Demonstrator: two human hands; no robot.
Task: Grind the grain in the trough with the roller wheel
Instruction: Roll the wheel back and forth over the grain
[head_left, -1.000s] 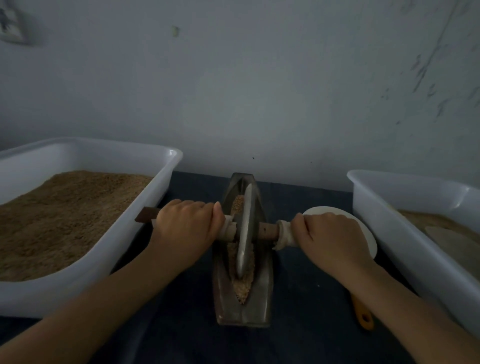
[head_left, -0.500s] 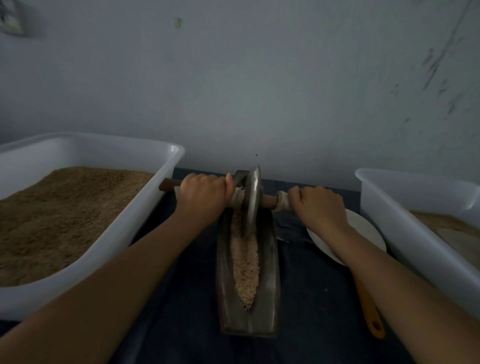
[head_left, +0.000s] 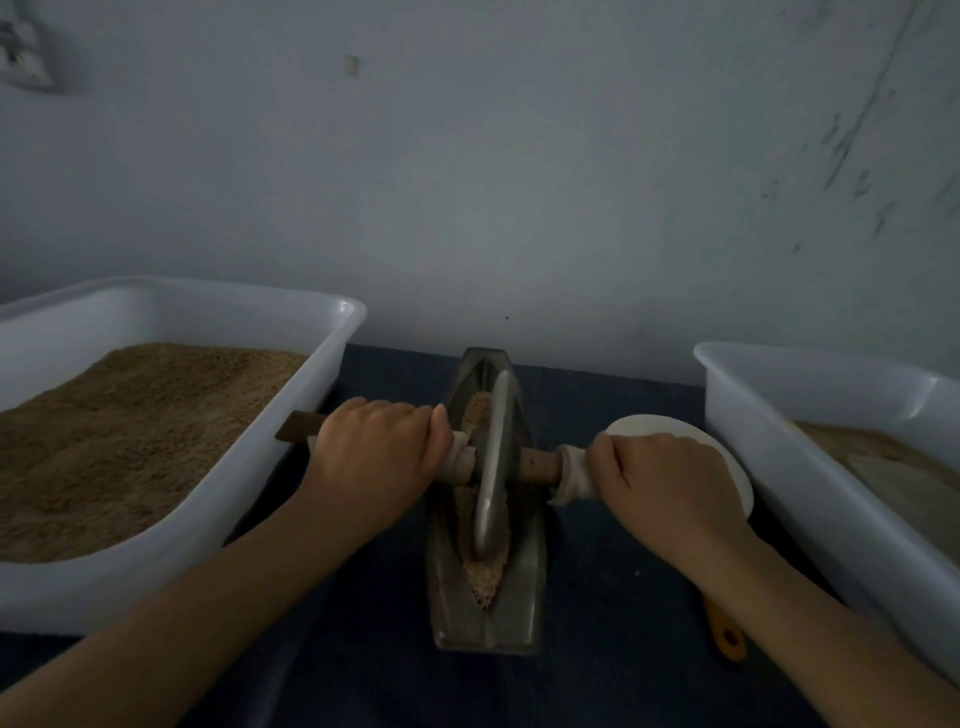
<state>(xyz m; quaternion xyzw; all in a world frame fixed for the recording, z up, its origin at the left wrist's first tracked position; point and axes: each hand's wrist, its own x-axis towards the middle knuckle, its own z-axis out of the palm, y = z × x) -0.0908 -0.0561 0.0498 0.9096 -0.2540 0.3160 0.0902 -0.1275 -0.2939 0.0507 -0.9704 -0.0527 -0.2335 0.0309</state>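
Narrow grey metal boat-shaped trough sits mid-table, long axis running away from the person toward the wall, far tip near the wall, near end blunt. Thin grey metal roller wheel stands on edge in the groove, disc plane aligned with the trough's long axis, sitting around the middle of the trough. Brown wooden axle passes through the wheel's centre, crosswise to the trough, roughly level; its dark left end pokes out past the left hand over the left tub's rim. Pale cloth wraps on the axle either side of the wheel.

Coarse tan grain lies in the groove, visible ahead of and behind the wheel, most of it at the near end.

Left hand grip: fingers curled over the axle left of the wheel, thumb by the cloth wrap. Right hand grip: fingers curled round the axle right of the wheel.

Left: large white plastic tub, heaped with tan grain. Right: second white plastic tub, holding a shallower tan layer; contents partly out of frame. Round white plate between trough and right tub, partly under the right hand. Orange handle lies by the right forearm; what it belongs to I can't tell. Dark blue table underneath; grey-white wall behind.
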